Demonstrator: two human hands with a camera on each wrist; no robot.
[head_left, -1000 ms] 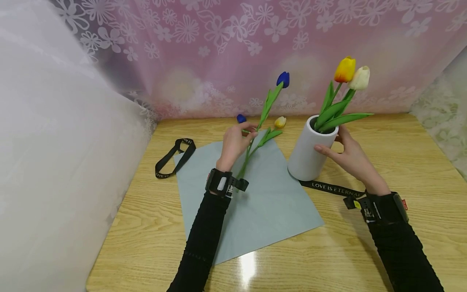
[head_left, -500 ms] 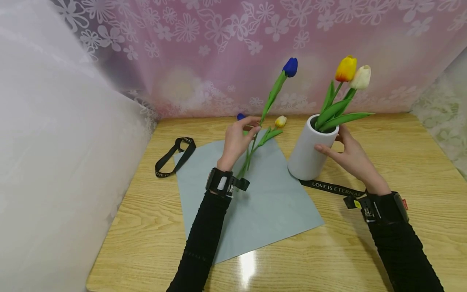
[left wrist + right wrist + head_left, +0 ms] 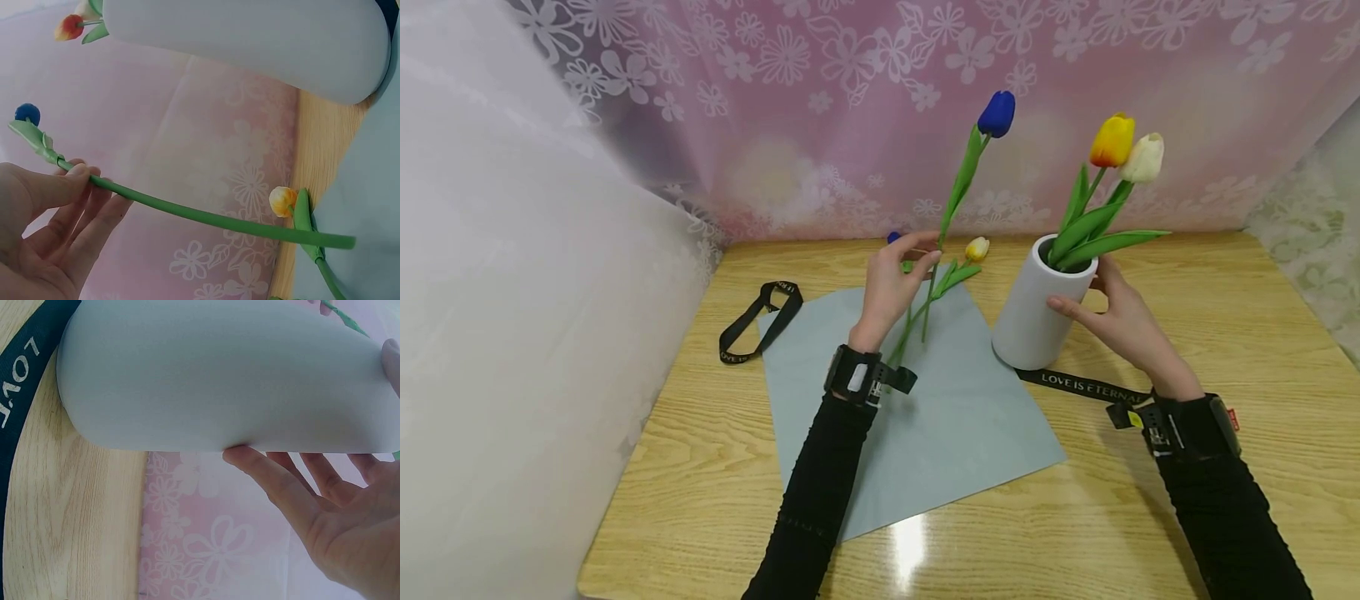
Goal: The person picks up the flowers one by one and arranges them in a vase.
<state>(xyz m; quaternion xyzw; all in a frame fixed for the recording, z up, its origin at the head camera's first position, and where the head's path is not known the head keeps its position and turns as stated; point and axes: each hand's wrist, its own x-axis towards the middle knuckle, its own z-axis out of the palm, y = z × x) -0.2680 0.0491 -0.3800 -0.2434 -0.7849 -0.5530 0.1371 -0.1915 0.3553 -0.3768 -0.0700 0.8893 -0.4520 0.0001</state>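
Observation:
My left hand point(image 3: 891, 287) pinches the green stem of a blue tulip point(image 3: 964, 177) between thumb and fingers, just below its leaves. The bloom points up toward the curtain and the stem's free end point(image 3: 337, 240) hangs over the paper. With thumb in front and fingers behind, my right hand point(image 3: 1116, 325) holds the upper side of a white vase point(image 3: 1037, 321). Inside the vase stand a yellow-orange tulip point(image 3: 1112, 140) and a white tulip point(image 3: 1142, 158), their lower stems hidden. Beneath my left hand lies a yellow-white tulip point(image 3: 977, 249); another blue bloom point(image 3: 893, 237) shows behind that hand.
A grey-blue paper sheet point(image 3: 955, 425) lies on the wooden table point(image 3: 700, 492). At its left is a looped black ribbon point(image 3: 737, 342); a lettered black ribbon point(image 3: 1078, 386) runs by the vase's base. A pink floral curtain point(image 3: 850, 125) hangs behind the table.
My left hand has lifted the blue tulip slightly up and to the right, so its bloom is higher and its stem more upright. My right hand and the vase have stayed in place.

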